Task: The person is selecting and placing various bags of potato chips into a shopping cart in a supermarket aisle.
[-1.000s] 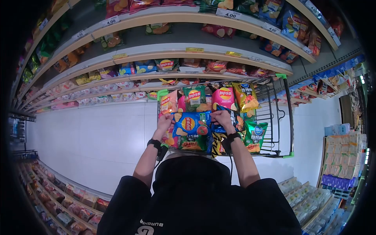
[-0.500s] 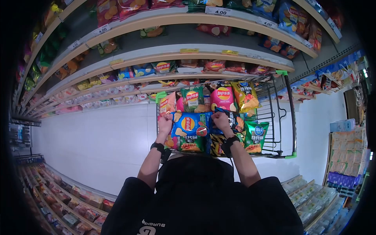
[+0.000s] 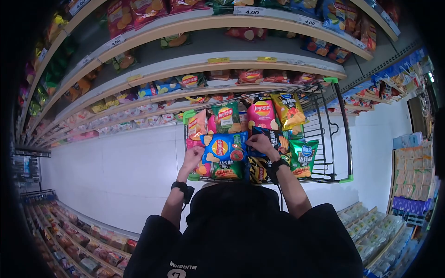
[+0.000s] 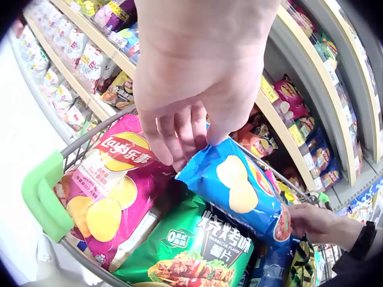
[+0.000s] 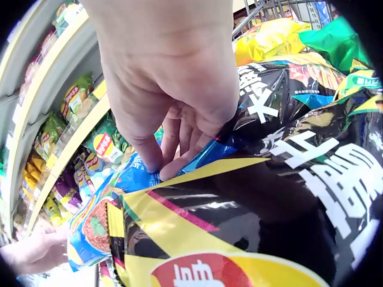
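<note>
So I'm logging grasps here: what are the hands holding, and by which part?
Both hold the blue chip bag: the left hand pinches one end edge, the right hand pinches the opposite end edge, above the cart.

One wire shopping cart [image 3: 340, 134] holds about a dozen snack bags, among them one blue chip bag [image 3: 223, 147], beneath four shelf tiers.
</note>
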{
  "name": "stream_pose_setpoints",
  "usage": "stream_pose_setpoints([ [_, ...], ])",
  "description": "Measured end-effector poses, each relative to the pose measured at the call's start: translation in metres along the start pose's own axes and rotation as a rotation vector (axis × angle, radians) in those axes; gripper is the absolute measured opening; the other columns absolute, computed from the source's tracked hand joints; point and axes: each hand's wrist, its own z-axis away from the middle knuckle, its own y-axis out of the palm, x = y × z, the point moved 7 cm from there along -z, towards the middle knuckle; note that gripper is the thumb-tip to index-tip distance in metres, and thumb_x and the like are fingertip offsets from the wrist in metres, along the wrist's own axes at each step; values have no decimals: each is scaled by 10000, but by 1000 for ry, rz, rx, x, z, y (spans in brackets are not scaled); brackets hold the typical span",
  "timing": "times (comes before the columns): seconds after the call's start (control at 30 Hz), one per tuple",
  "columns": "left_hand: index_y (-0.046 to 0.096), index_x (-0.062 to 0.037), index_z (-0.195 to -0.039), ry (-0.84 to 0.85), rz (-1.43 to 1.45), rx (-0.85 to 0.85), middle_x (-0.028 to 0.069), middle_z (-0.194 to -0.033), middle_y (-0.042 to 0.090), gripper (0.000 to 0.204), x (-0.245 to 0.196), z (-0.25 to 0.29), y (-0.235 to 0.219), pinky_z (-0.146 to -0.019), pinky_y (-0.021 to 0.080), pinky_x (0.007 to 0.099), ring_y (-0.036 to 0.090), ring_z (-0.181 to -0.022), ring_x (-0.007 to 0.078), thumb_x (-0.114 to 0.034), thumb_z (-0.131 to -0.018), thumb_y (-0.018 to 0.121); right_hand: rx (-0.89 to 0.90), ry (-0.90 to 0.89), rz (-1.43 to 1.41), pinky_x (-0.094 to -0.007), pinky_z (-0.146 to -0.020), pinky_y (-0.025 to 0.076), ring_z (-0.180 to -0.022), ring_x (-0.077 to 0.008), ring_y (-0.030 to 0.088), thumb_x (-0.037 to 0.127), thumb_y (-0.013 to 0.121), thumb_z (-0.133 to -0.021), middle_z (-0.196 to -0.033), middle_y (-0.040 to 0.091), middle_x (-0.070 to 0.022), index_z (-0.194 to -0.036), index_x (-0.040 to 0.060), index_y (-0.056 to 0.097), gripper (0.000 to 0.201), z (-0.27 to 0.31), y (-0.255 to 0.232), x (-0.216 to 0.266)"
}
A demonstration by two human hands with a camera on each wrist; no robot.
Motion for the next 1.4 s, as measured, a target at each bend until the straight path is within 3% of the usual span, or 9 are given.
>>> stream_pose_setpoints([
  [0.2, 632, -1, -902, 118, -412, -146, 165, -746, 666, 149, -16, -3, 4, -669, 528, 382, 679, -701, 274, -142, -880, 588, -84, -48, -16, -291, -603, 532, -591, -161, 679, 186, 676, -862, -741, 691, -98, -894, -10, 665, 199, 1, -2, -3],
  [0.3, 624, 0, -898, 73, -353, -206, 170, -765, 674, 148, -12, -1, 5, -684, 530, 400, 685, -735, 293, -140, -882, 580, -136, -78, -3, -300, -588, 527, -583, -170, 675, 167, 660, -874, -716, 674, -103, -898, -15, 644, 184, 2, -3, -4],
  [0.5, 630, 8, -939, 150, -281, -214, 138, -791, 682, 193, -22, 10, 9, -665, 527, 355, 676, -687, 237, -177, -914, 584, -117, -167, 43, -269, -585, 526, -645, -114, 645, 138, 651, -894, -751, 660, -68, -929, -18, 619, 163, 3, 0, -8],
  [0.7, 637, 15, -958, -38, -214, 16, 78, -781, 676, 230, -9, 18, 7, -643, 524, 296, 654, -680, 133, -211, -924, 613, -31, -101, 13, -279, -696, 526, -756, -122, 647, 134, 697, -835, -818, 689, -69, -938, 2, 656, 172, 9, 0, 1],
  [0.9, 631, 24, -935, -91, -211, 105, 73, -767, 667, 190, 3, 26, 11, -636, 525, 289, 664, -660, 136, -164, -918, 612, 57, -95, 54, -282, -760, 506, -813, -139, 653, 153, 708, -813, -850, 699, -79, -914, 20, 685, 169, 11, 2, 2],
  [1.27, 578, 12, -913, 45, -163, -12, 65, -672, 597, 125, -2, 23, 16, -546, 499, 311, 643, -565, 150, -97, -960, 539, 41, -182, 97, -269, -748, 506, -803, -108, 643, 88, 659, -842, -829, 683, -59, -932, 19, 658, 113, 6, 7, -4],
  [1.4, 583, 13, -924, 38, -133, -67, 90, -686, 634, 134, -33, 14, 15, -539, 495, 314, 650, -561, 166, -108, -960, 541, -154, -129, 39, -324, -767, 526, -807, -214, 682, 125, 640, -828, -845, 698, -123, -955, 13, 655, 171, 11, -12, 22],
])
